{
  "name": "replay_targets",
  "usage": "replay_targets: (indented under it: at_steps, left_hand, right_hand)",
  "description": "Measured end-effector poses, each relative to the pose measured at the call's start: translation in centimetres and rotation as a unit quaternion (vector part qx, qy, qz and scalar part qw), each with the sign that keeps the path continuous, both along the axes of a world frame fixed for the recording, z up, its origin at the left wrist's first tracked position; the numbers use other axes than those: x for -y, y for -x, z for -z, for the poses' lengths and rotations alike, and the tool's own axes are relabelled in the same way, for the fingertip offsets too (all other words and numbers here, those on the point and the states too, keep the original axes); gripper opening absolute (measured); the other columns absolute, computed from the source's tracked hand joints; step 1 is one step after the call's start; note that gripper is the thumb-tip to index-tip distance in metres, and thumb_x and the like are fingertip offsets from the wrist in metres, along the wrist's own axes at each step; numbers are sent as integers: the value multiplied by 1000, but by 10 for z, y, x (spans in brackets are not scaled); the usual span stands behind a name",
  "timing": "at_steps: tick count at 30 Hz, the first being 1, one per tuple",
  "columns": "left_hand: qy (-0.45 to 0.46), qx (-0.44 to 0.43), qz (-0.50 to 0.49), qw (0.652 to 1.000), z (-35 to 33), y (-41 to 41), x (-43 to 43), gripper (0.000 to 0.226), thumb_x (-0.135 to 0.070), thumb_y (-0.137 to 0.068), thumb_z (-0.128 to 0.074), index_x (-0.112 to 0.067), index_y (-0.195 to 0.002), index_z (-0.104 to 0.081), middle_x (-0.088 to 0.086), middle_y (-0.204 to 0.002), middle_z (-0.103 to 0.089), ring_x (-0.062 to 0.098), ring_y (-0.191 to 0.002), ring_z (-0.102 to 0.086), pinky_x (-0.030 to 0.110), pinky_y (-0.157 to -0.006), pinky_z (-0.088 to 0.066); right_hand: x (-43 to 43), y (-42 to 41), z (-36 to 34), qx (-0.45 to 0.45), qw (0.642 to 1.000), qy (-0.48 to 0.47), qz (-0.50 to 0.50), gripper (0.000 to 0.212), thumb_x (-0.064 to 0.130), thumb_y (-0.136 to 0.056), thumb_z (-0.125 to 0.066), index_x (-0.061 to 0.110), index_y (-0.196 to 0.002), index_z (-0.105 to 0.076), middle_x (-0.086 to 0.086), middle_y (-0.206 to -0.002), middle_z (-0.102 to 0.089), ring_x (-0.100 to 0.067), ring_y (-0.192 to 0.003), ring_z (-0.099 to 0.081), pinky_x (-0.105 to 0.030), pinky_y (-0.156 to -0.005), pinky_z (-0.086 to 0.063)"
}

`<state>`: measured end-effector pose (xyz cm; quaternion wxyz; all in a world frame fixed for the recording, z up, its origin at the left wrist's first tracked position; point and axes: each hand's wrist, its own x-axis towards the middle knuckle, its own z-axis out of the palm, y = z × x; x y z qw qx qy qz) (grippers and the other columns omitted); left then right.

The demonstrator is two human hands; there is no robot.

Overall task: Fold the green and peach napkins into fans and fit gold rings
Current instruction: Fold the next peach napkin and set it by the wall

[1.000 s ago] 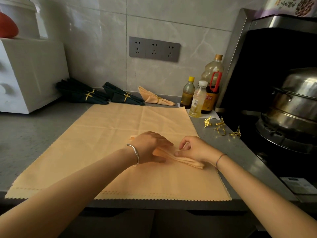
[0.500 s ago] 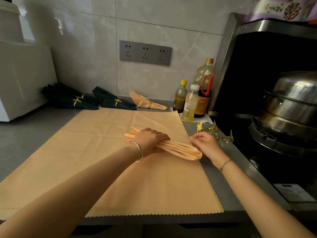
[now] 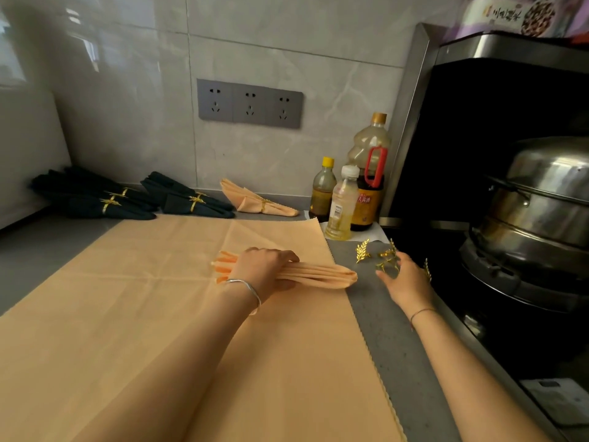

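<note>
I see a peach napkin (image 3: pixel 315 275), pleated, over a matching peach cloth (image 3: pixel 143 330) whose right edge is cut in small zigzags. The counter (image 3: pixel 398 339) is speckled grey. At its back edge lie dark green napkins (image 3: pixel 86 208), nearly black, banded in gold, and a peach fan (image 3: pixel 248 199) likewise. Near the right edge the rings (image 3: pixel 362 250) are gold and leaf-patterned. The tiles (image 3: pixel 287 59) are pale grey, faintly veined.

- purple-and-white printed packet (image 3: pixel 510 14), on top of the steel hood: one row of dark chinese characters, too blurred to read.
- tall dark sauce bottle with red handle (image 3: pixel 369 189): orange label, pale characters, illegible.
- small clear plastic bottle with white cap (image 3: pixel 340 205): white label, print too small to read.
</note>
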<state>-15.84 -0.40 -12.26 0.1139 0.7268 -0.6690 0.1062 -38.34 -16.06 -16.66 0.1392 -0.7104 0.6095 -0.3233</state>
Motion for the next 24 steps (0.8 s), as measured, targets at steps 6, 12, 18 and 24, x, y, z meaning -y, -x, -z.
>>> replay_targets:
  at_steps: [6, 12, 18, 24]
  left_hand:
    - [8, -16, -7, 1000, 1, -5, 0, 42, -44, -91, -56, -36, -131, -46, -11, -121, -60, 13, -109, -57, 26, -96, -40]
    - [18, -27, -15, 999, 2, -8, -4, 43, -46, -90, -57, -37, -130, -47, -13, -121, -61, 12, -110, -58, 25, -94, -40]
    - [23, -29, -24, 999, 0, -8, -6, 39, -45, -90, -55, -38, -128, -49, -14, -122, -61, 12, -111, -57, 23, -91, -38]
    - [17, -35, -36, 999, 0, -10, -7, 39, -47, -90, -55, -40, -128, -49, -13, -120, -61, 13, -108, -58, 25, -92, -41]
  right_hand:
    - [-5, 3, -6, 51, 997, 36, -53, 43, 23, -83, -71, 13, -123, -59, -8, -112, -64, -25, -101, -61, -31, -76, -48]
    - [-33, -9, -25, 178, 954, 54, -234, 41, 17, -79, -73, 25, -115, -55, 8, -111, -59, -5, -91, -60, -14, -69, -46]
    - [-41, -5, -27, 132, 942, 52, -304, 43, 14, -78, -75, 35, -111, -57, 13, -124, -56, -4, -115, -50, -16, -79, -49]
    - [-47, -5, -28, 138, 930, 11, -340, 44, 11, -72, -79, 30, -106, -59, 16, -113, -62, 1, -107, -57, -22, -87, -51]
